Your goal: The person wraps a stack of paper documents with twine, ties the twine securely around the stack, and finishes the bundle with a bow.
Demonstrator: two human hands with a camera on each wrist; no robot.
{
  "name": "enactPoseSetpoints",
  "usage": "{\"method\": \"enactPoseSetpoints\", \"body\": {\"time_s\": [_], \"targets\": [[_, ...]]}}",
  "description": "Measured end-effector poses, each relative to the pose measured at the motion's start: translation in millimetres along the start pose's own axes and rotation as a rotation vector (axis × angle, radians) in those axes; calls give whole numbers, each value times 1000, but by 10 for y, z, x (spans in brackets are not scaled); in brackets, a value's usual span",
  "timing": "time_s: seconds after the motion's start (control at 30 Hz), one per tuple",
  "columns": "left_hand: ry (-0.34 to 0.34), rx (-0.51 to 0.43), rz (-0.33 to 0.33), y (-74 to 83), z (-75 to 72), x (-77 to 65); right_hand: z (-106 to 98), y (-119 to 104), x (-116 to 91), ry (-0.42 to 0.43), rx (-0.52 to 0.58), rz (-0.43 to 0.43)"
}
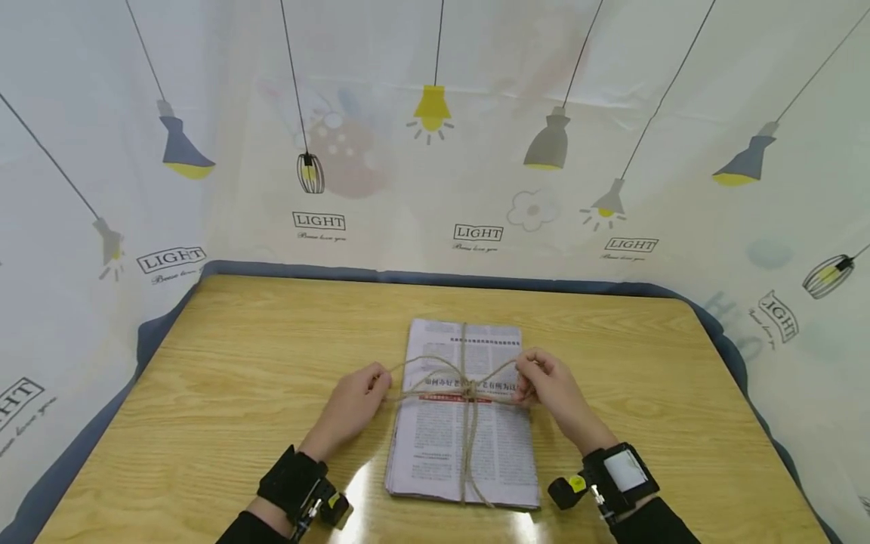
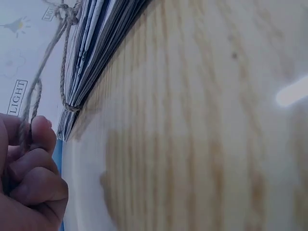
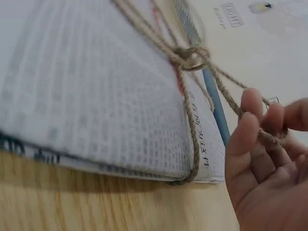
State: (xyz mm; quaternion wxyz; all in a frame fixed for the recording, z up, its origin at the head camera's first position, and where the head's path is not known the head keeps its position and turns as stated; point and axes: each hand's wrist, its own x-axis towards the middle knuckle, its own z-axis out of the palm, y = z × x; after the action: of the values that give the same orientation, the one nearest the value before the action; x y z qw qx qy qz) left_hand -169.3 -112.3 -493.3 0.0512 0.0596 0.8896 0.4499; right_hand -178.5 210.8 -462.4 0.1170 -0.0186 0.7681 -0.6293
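Note:
A stack of folded newspapers (image 1: 435, 453) lies on the wooden table, wrapped crosswise with brown twine (image 1: 465, 438). Where the strands cross near the middle of the top sheet there is a knot (image 3: 190, 57) with loops drawn out to both sides. On the left, my left hand (image 1: 355, 402) pinches a loop of the twine between thumb and fingers, just off the stack's edge. Across from it, my right hand (image 1: 552, 389) grips the twine at the stack's right edge, the strand passing between its fingers in the right wrist view. Loose twine trails toward the stack's near edge.
The wooden table (image 1: 238, 363) extends around the stack on every side. Behind it hangs a pale cloth (image 1: 394, 174) printed with lamps, with a dark blue border along the table's edge. A wrist camera on a black strap (image 1: 292, 480) sits on each forearm.

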Motion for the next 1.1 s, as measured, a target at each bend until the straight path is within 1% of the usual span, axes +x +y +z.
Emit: {"method": "enactPoseSetpoints", "body": {"time_s": [0.03,0.07,0.13,0.2,0.27,0.33,0.4,0.47,0.57,0.67,0.73,0.77,0.8,0.9,0.93,0.97,1.0,1.03,1.1], "targets": [[10,20,2,-5,5,2,-9,1,-4,23,79,32],[19,42,4,-11,8,4,-19,3,-9,37,126,59],[32,81,13,-26,14,8,-27,15,-17,36,150,104],[28,101,23,-37,20,10,-30,38,-22,-2,107,126],[12,101,35,-42,23,10,-31,70,-22,-42,34,122],[14,102,38,-44,18,-1,-31,99,-21,-46,-10,106],[44,110,40,-59,8,-17,-38,119,-27,-23,-30,97],[86,125,36,-81,-8,-35,-43,136,-39,-3,-37,106],[150,140,51,-124,-41,-54,-43,164,-57,-1,-80,104],[188,156,63,-157,-78,-59,-45,205,-52,-16,-176,44],[193,161,53,-171,-105,-56,-51,223,-39,-22,-199,0],[195,171,51,-178,-117,-54,-56,226,-33,-26,-184,-13],[188,176,45,-181,-131,-55,-61,222,-30,-36,-148,-18],[165,188,35,-200,-158,-52,-77,198,-20,-72,23,-1],[163,194,35,-208,-161,-52,-87,192,-16,-81,43,2],[158,193,35,-210,-166,-55,-93,188,-9,-86,35,-5],[151,185,34,-215,-169,-54,-96,187,-1,-90,-2,-16],[146,179,35,-219,-171,-51,-93,187,10,-84,-80,-40],[135,167,43,-224,-180,-47,-83,175,24,-75,-319,-123]]}}
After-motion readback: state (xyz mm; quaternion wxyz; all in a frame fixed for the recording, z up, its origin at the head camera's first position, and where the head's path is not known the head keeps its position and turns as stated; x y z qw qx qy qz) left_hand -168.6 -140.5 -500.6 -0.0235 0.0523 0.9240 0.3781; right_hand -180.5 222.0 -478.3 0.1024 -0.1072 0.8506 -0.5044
